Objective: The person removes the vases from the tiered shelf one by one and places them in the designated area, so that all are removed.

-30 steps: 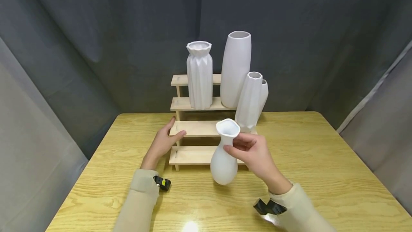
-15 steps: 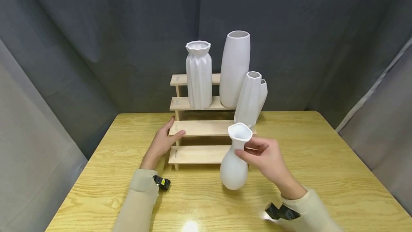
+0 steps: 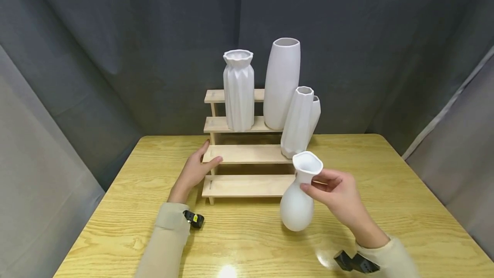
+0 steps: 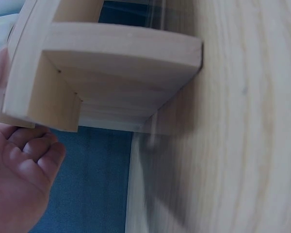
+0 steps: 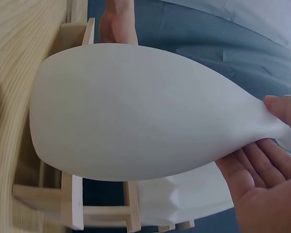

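Note:
In the head view my right hand (image 3: 341,194) pinches the neck of a white bulb-shaped vase (image 3: 297,209) with a wavy rim, in front of the stand's right end. The right wrist view shows the thumb and fingers about the narrow neck, the vase body (image 5: 131,111) large across the frame. My left hand (image 3: 193,173) holds the left end of a stepped wooden display stand (image 3: 247,153), thumb over a lower step and fingers at its side. From the left wrist, the curled fingers (image 4: 36,150) show beside the stand's end (image 4: 121,46).
A pleated white vase (image 3: 239,93) and a tall smooth vase (image 3: 282,85) stand on the stand's upper part. A faceted vase (image 3: 297,123) is lower right, partly hiding another vase (image 3: 315,117). Dark curtains (image 3: 173,55) rise behind the wooden table (image 3: 386,192).
My right hand has carried the bulb-shaped vase to the right and slightly nearer, from before the stand's middle to its right end. The left hand stays in place on the stand.

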